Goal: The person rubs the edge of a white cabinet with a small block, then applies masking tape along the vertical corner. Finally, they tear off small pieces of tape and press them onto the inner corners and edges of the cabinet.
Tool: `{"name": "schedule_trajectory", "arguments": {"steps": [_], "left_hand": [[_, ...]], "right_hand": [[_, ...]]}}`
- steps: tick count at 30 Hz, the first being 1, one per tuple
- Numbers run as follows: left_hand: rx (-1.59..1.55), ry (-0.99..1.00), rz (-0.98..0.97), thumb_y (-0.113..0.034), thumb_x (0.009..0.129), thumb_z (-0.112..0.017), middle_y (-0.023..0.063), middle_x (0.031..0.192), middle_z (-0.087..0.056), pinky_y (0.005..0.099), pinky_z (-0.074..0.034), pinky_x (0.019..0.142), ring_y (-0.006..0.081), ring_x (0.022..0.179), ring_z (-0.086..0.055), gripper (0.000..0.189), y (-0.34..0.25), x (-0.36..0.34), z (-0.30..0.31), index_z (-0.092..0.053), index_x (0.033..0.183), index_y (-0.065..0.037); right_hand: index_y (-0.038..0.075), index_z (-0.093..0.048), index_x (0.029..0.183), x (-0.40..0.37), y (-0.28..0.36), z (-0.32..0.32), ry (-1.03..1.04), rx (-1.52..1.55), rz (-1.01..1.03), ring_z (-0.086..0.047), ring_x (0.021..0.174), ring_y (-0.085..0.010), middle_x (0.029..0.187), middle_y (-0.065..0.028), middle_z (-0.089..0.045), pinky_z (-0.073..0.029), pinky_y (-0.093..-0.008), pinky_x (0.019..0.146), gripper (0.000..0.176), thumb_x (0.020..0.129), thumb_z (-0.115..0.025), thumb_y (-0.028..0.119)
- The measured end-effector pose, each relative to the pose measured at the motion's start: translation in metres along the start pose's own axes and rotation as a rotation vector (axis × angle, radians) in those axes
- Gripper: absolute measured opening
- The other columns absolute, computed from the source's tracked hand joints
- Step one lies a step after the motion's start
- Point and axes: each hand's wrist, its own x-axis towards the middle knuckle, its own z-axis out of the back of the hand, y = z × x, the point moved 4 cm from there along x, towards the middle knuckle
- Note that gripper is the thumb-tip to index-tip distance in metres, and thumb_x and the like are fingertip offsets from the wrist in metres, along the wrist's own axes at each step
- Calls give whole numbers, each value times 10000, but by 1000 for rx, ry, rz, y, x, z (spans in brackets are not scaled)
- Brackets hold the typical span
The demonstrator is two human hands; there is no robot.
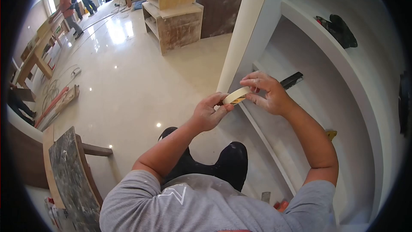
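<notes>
A roll of cream masking tape [237,95] is held up before my chest, between both hands. My left hand [210,111] grips its left side, fingers behind and thumb along the lower edge. At the roll's right end, my right hand [268,93] is curled with thumb and fingertips against the tape. Whether a loose tape end is pinched there is too small to tell. White dust covers the fingers of both hands. Just behind my right hand, a black flat-handled tool [292,80] rests on the white curved shelf unit [343,56].
Black gloves [339,30] lie on the upper shelf. A small yellow item [331,135] sits lower down. A paint-smeared board [68,176] stands at left. Cables [53,86] and long strips [58,105] lie on the floor. A wooden cabinet [180,25] and several people [68,6] are farther off.
</notes>
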Motion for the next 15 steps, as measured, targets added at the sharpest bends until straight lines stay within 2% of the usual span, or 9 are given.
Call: {"name": "schedule_trajectory", "arguments": {"steps": [2, 5, 11, 12, 15], "left_hand": [[80, -1, -23, -188, 969, -697, 83, 953, -666, 315, -506, 843, 182, 875, -636, 291, 1, 1, -2, -662, 1215, -37], [168, 81, 36, -337, 1021, -624, 94, 1028, -663, 325, -508, 886, 200, 932, -642, 392, 7, 4, -8, -630, 1271, -35], [231, 170, -13, -305, 1050, -562, 129, 1105, -673, 358, -527, 897, 223, 979, -660, 376, 26, 6, -17, -613, 1311, -40], [200, 185, 21, -270, 1047, -557, 142, 1121, -669, 368, -524, 912, 249, 1011, -659, 355, 28, 4, -18, -613, 1312, -40], [125, 204, 72, -197, 1043, -547, 166, 1154, -663, 391, -521, 942, 304, 1072, -657, 322, 27, 6, -23, -614, 1317, -41]], "right_hand": [[60, -723, 1146, -2, -9, 0, 12, 20, 45, -630, 887, -193, 1121, -93, -652, -524, -320, 796, 249, 898, -731, 45], [42, -736, 1093, -5, -21, -6, 129, 78, 9, -645, 884, -219, 1036, -106, -666, -528, -330, 798, 180, 916, -709, 49], [26, -732, 1078, -10, -34, -25, 345, 115, -99, -670, 855, -278, 939, -152, -696, -534, -364, 785, 184, 895, -723, 42], [24, -730, 1076, -12, -35, -27, 372, 117, -111, -675, 854, -287, 934, -159, -702, -535, -371, 783, 188, 890, -728, 42], [39, -738, 1069, -15, -39, -25, 343, 114, -61, -677, 842, -250, 923, -132, -707, -540, -347, 773, 205, 866, -765, 35]]}}
